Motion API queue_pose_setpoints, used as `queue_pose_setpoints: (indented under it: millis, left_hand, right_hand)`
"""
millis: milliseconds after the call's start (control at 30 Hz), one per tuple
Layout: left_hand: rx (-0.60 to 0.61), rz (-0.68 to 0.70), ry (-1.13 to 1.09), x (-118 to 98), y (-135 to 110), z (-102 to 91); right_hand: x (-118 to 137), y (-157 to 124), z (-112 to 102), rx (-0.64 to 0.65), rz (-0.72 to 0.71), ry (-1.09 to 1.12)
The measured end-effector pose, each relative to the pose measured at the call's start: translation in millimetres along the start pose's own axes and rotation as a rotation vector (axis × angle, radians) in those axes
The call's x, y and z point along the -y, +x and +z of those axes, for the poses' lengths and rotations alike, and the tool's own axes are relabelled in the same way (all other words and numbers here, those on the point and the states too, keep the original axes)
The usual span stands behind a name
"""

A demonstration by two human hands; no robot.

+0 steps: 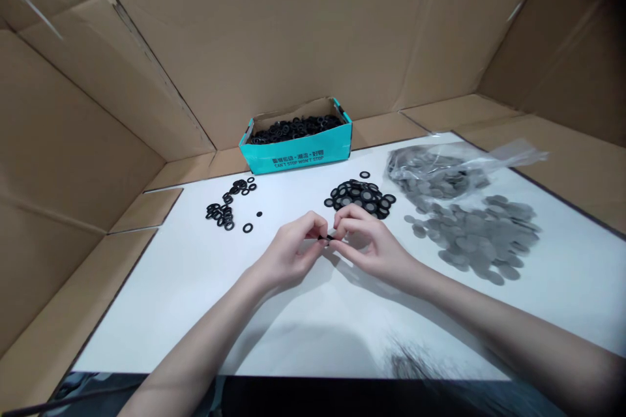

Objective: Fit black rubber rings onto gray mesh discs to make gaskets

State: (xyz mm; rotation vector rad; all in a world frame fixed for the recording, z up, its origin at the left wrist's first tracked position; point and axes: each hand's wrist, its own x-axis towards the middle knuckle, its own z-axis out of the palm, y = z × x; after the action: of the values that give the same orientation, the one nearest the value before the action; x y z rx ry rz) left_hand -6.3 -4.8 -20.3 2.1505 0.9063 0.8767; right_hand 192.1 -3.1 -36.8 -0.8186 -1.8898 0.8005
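While they meet low over the white table, the left hand and the right hand both pinch one small black ring between their fingertips, just in front of a pile of filled rings. Loose black rings lie scattered to the left, well apart from the hands. A teal box of rings stands at the back. Grey discs are heaped at right, beside a clear bag holding more.
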Motion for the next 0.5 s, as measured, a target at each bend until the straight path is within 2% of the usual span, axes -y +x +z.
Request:
queue_pose_setpoints:
  millis: [200, 333, 500]
  left_hand:
    - [0.054, 0.038, 0.166, -3.4, 0.5, -2.2]
    - [0.03, 0.002, 0.086, -1.7, 0.7, -1.3]
    - [-0.008, -0.017, 0.009, -0.4, 1.7, -1.0]
  right_hand:
    - [-1.3, -1.1, 0.3, -0.004, -0.054, -0.084]
    - [-4.4, -1.4, 0.9, -0.011, -0.079, -0.18]
    - [-3.5, 0.3, -0.5, -0.053, -0.06, -0.187]
